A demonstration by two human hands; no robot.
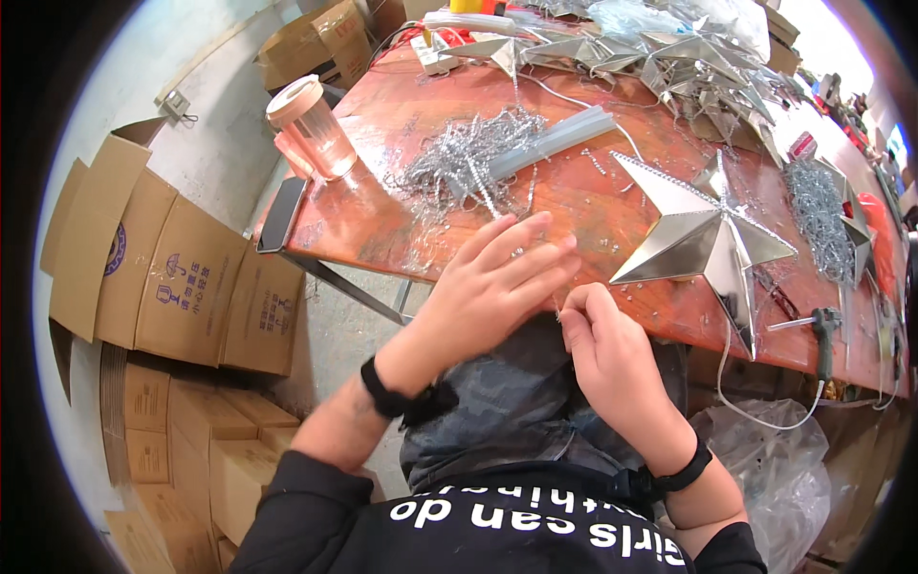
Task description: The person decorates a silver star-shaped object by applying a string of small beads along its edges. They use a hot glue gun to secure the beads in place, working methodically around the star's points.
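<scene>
Five-pointed silver metallic star (703, 234) lies on red-brown table (378, 228), beyond both hands; beaded trim (669, 179) on upper edges, remainder presumably outstanding. Left hand (507, 273): fingers extended, apparently ungrasping. Right hand (607, 349): fingertips pinched, contents indiscernible.

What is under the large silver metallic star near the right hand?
Reddish wooden table shows around the star; a white cord seemingly runs beneath it. Anything else there is covered.
</scene>
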